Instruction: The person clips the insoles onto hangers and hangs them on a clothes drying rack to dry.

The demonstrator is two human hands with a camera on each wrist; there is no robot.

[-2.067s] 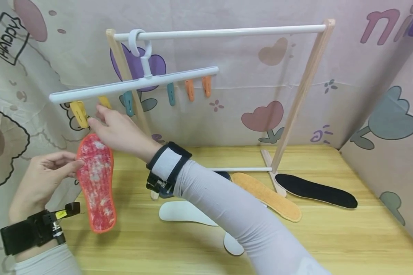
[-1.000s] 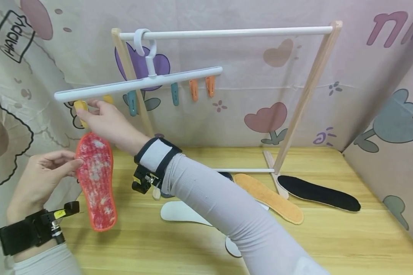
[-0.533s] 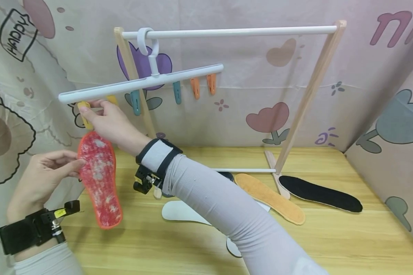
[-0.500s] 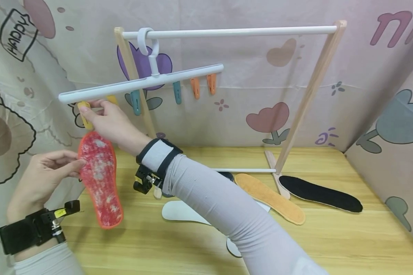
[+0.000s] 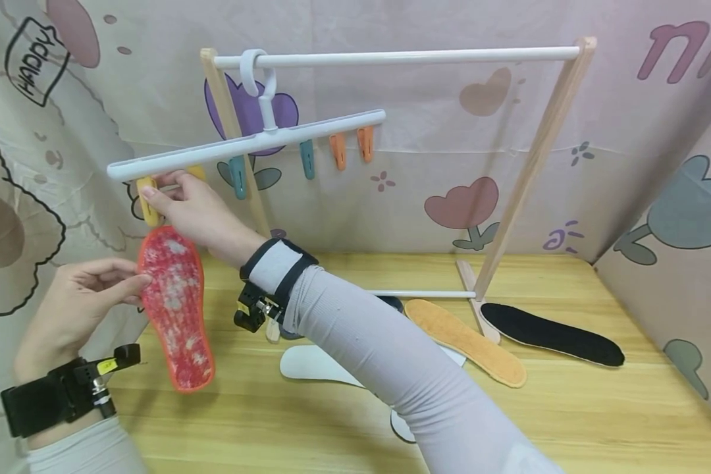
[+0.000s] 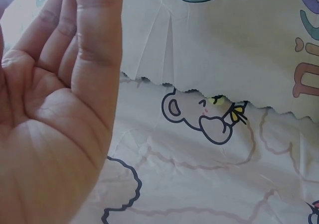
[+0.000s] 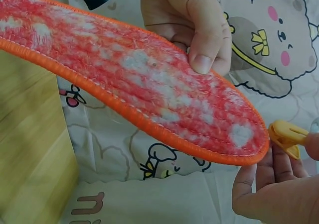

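insole: I held the red insole [image 5: 176, 309], light and floppy, by its edge in my left hand [image 5: 74, 309].
clip: my right hand [image 5: 195, 210] pinched the yellow clip [image 5: 147, 205] just above its toe.

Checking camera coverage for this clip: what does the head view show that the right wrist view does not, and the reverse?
Only the head view shows the rack, the hanger with its other clips, and the orange insole and black insole on the table. Only the right wrist view shows the left hand's thumb pressing the red insole close up. Both show that insole, both hands and the yellow clip.
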